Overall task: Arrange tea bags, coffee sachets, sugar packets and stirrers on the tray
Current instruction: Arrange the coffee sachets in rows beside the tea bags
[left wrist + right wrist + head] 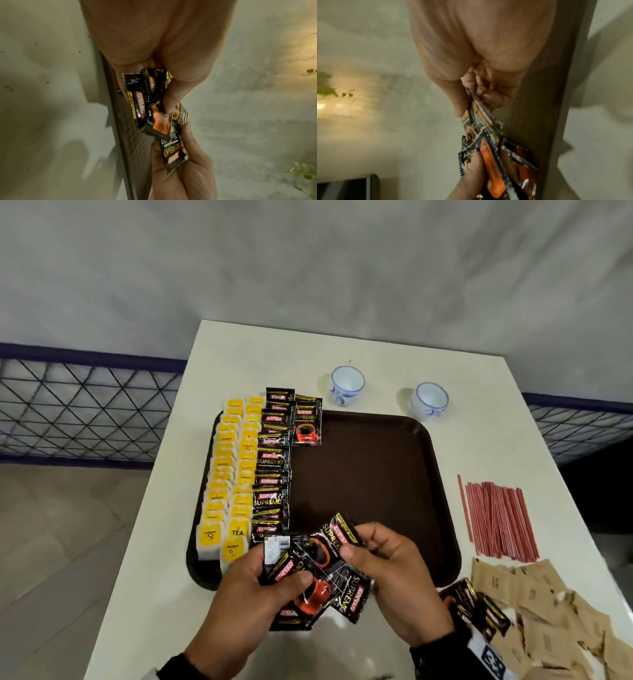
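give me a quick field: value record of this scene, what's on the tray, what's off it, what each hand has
tray: dark brown plastic tray on white table
on tray: two columns of yellow-tagged tea bags; black coffee sachets in a column, one more beside its far end
off tray: red stirrers; brown paper sugar packets; two white-and-blue cups
left hand: grips fanned sachet bunch
right hand: pinches one sachet

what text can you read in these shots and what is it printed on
"KOPIKO": coffee sachets in a column on the tray, and those the left hand holds.
"SUPREMO": same sachets, also the one the right hand pinches.
"TEA": yellow tea bag tag.
Brown sugar packets: print too small to read.
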The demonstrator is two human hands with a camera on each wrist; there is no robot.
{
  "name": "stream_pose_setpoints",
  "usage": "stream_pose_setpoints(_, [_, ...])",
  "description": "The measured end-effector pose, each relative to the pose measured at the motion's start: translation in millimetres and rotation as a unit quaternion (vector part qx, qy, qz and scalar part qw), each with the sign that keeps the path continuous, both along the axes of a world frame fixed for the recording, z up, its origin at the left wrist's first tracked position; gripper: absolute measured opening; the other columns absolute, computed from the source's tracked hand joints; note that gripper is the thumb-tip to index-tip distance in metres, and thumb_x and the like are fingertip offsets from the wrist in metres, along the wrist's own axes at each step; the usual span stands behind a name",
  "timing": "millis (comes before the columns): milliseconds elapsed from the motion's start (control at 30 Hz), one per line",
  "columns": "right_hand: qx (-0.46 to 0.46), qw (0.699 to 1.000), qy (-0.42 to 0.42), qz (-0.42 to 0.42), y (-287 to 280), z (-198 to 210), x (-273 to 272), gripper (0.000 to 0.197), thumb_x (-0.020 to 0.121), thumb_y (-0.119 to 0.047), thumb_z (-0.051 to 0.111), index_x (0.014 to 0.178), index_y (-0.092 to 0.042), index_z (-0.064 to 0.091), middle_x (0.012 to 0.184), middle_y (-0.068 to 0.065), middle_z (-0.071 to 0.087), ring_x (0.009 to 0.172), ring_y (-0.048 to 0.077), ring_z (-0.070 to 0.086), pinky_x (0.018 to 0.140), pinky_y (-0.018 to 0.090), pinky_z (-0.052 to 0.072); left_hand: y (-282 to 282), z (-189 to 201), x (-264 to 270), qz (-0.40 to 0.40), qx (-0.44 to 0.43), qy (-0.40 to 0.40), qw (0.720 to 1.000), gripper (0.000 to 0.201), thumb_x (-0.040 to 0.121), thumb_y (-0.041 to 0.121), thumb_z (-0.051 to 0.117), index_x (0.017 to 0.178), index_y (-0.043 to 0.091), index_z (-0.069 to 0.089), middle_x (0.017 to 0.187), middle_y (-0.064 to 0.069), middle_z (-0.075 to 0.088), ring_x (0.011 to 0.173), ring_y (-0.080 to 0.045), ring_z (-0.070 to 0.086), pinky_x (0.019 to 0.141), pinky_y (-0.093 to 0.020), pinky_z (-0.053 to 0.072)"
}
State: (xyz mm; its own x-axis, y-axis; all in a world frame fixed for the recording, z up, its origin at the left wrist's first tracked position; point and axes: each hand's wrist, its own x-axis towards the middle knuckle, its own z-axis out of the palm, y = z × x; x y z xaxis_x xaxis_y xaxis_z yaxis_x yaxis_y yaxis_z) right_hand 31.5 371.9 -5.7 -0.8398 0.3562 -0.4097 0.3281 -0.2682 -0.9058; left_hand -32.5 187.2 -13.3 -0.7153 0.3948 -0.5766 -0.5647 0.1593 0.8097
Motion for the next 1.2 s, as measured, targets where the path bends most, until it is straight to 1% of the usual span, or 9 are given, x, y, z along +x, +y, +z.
stream_pose_setpoints(167, [-0.063,0.998,0.006,-0.004,-10.4,0.9,-14.7,0.022,0.071,-0.009,0.077,0.092,-0.005,0.076,0.093,0.020,0.073,0.083,0.028,0.067,0.075,0.036,0.053,-10.4,-4.0,-15.8,0.051,0.003,-0.010,0.999,0.034,0.075,0.000,0.082,0.102,0.021,0.077,0.095,-0.004,0.080,0.089,-0.024,0.077,0.087,-0.049,0.059])
stream_pose_setpoints(333, [-0.012,0.998,0.024,-0.055,-3.5,7.2,-47.4,0.009,0.078,-0.006,0.076,0.086,-0.010,0.077,0.081,0.016,0.070,0.070,0.024,0.063,0.062,0.032,0.055,-19.7,-6.4,-27.5,0.045,-0.003,-0.006,0.999,0.035,0.075,0.002,0.084,0.104,0.020,0.077,0.093,-0.003,0.080,0.088,-0.023,0.078,0.088,-0.049,0.059])
stream_pose_setpoints(533, [0.085,0.994,0.028,-0.056,56.9,12.1,-119.3,0.027,0.092,0.011,0.055,0.098,-0.012,0.070,0.083,0.012,0.062,0.063,0.013,0.061,0.056,0.024,0.057,-35.2,-7.5,-35.4,0.030,0.009,-0.010,0.999,0.036,0.077,-0.006,0.079,0.103,0.019,0.076,0.092,-0.006,0.080,0.085,-0.024,0.078,0.070,-0.032,0.062])
stream_pose_setpoints(633, [0.170,0.985,-0.011,-0.026,72.9,-0.9,-153.9,0.026,0.091,0.010,0.060,0.094,-0.014,0.069,0.077,0.011,0.061,0.061,0.017,0.060,0.053,0.024,0.054,-40.4,-9.0,-37.2,0.009,0.008,0.002,1.000,0.039,0.064,0.018,0.092,0.100,0.028,0.080,0.096,-0.006,0.080,0.090,-0.024,0.077,0.082,-0.041,0.060])
stream_pose_setpoints(733, [0.208,0.977,-0.047,-0.010,74.5,-11.8,-178.6,0.021,0.086,0.008,0.067,0.086,-0.013,0.065,0.069,0.006,0.064,0.050,0.010,0.060,0.047,0.021,0.048,-41.8,-7.4,-37.3,0.002,0.011,-0.003,1.000,0.056,0.043,0.042,0.086,0.098,0.038,0.079,0.098,-0.004,0.080,0.092,-0.022,0.077,0.086,-0.042,0.058])
stream_pose_setpoints(800, [0.230,0.971,-0.065,-0.002,73.5,-17.1,-189.6,0.019,0.084,0.006,0.069,0.084,-0.012,0.064,0.067,0.005,0.064,0.048,0.007,0.059,0.044,0.018,0.046,-44.2,-10.1,-36.2,-0.005,0.011,-0.009,1.000,0.054,0.044,0.038,0.089,0.097,0.035,0.080,0.098,-0.004,0.080,0.092,-0.020,0.077,0.082,-0.036,0.059])
stream_pose_setpoints(867, [0.247,0.966,-0.076,0.003,73.8,-20.3,-197.0,0.017,0.084,0.005,0.071,0.084,-0.011,0.064,0.066,0.004,0.065,0.047,0.006,0.059,0.044,0.018,0.045,-46.2,-11.8,-35.3,-0.012,0.002,-0.008,1.000,0.040,0.060,0.021,0.095,0.096,0.030,0.081,0.095,-0.002,0.080,0.090,-0.017,0.077,0.075,-0.026,0.059])
stream_pose_setpoints(967, [0.261,0.961,-0.088,0.014,74.4,-22.7,-204.9,0.016,0.083,0.004,0.071,0.083,-0.011,0.065,0.067,0.006,0.066,0.050,0.010,0.060,0.045,0.020,0.045,-48.5,-12.4,-36.3,-0.024,-0.023,-0.005,0.999,0.038,0.074,-0.001,0.083,0.103,0.024,0.077,0.091,0.001,0.080,0.085,-0.013,0.077,0.067,-0.018,0.058])
stream_pose_setpoints(1200, [0.278,0.953,-0.110,0.042,70.3,-25.2,-216.7,0.014,0.084,0.002,0.070,0.089,-0.009,0.064,0.069,0.008,0.065,0.053,0.013,0.060,0.047,0.020,0.047,-48.1,-14.9,-34.6,-0.031,-0.045,0.012,0.998,0.041,0.072,-0.001,0.084,0.098,0.030,0.076,0.092,0.007,0.080,0.086,-0.008,0.076,0.068,-0.016,0.056])
